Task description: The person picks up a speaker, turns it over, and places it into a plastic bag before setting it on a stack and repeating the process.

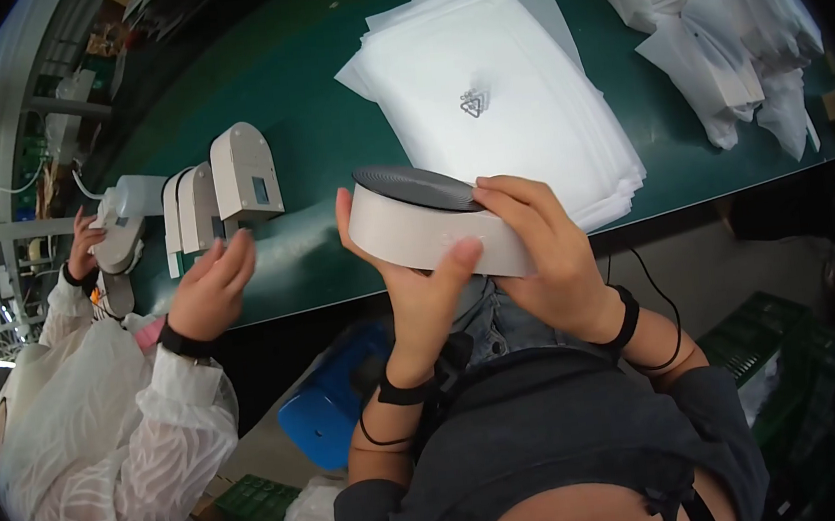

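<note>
Between my two hands I hold a white device (425, 232) with a rounded end and a dark grey ribbed face (416, 188), tilted above the table's near edge. My left hand (409, 296) grips its left end, thumb pressed on the white side wall. My right hand (560, 257) is closed round the right end, fingertips on the rim of the ribbed face. Just beyond lies a thick stack of translucent white plastic bags (511, 81), the top one bearing a small printed symbol.
Several similar white devices (247, 176) stand at the left of the green table (320, 134). A co-worker's hands (207, 291) are beside them. Bagged items (710, 62) lie at the far right. A blue stool (327, 415) and green crates (777, 336) are below the table.
</note>
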The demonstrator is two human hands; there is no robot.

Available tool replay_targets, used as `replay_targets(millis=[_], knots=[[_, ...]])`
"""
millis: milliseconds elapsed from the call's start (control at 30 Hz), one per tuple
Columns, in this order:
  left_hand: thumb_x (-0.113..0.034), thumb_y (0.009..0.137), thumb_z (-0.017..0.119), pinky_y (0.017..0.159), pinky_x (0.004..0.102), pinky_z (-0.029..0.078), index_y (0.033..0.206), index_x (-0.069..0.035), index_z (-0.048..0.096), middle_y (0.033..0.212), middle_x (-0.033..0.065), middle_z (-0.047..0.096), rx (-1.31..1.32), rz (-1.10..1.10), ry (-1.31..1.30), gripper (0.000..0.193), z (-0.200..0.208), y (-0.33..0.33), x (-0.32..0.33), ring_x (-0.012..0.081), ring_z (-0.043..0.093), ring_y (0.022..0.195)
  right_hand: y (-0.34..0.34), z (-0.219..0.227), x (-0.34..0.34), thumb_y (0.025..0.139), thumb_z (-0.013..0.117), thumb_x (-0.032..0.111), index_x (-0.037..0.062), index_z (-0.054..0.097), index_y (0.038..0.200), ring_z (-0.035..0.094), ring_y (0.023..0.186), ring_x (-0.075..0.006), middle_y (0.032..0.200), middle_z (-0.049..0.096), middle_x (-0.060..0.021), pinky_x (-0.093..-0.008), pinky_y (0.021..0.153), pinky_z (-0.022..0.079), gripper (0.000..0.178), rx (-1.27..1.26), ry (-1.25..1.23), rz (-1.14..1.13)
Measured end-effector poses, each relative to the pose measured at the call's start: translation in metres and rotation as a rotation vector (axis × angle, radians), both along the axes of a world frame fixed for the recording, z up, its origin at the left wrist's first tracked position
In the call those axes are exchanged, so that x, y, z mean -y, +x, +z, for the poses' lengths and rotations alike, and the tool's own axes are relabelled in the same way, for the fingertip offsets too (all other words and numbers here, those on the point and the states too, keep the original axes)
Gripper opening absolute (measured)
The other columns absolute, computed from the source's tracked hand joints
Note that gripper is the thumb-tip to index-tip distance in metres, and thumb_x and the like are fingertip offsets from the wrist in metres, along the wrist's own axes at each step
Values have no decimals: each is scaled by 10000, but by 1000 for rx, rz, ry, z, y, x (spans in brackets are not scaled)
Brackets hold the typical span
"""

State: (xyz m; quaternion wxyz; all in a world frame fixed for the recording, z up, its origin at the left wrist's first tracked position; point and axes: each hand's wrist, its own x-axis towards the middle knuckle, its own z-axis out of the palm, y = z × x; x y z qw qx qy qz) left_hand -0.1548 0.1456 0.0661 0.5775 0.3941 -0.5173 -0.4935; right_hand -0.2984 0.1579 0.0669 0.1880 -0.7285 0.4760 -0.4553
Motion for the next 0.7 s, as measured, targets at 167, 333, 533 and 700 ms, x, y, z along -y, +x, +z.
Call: replay_targets(millis=[167,333,533,700], knots=[[-366,817,607,943,361,382,1319,-38,277,1315,132,371,-361,-139,472,685,-11,9,15,246,391,1187,-7,4,4,697,713,74,-29,426,1216,498,1112,-315,1196,477,-201,-354,910,420,602,238,-39,128],[-376,853,531,874,417,448,1302,-29,326,1244,142,427,-764,-186,524,603,-15,21,14,269,441,1126,-13,-14,-4,851,567,172,-24,314,1293,472,1143,-305,1270,408,-193,-375,981,367,546,646,108,77],[-346,849,503,768,469,512,1335,-39,265,1304,132,331,-1151,-426,678,622,0,11,24,264,419,1123,-8,-30,-20,917,464,192,-21,255,1309,513,1094,-264,1249,422,-192,-374,954,397,493,1170,641,195],[-409,853,475,698,478,503,1330,-111,316,1380,132,264,-1673,-606,852,584,-7,16,38,265,368,1180,7,-25,-30,922,454,158,-21,309,1253,554,1023,-240,1177,481,-183,-358,907,432,403,1271,731,376]])
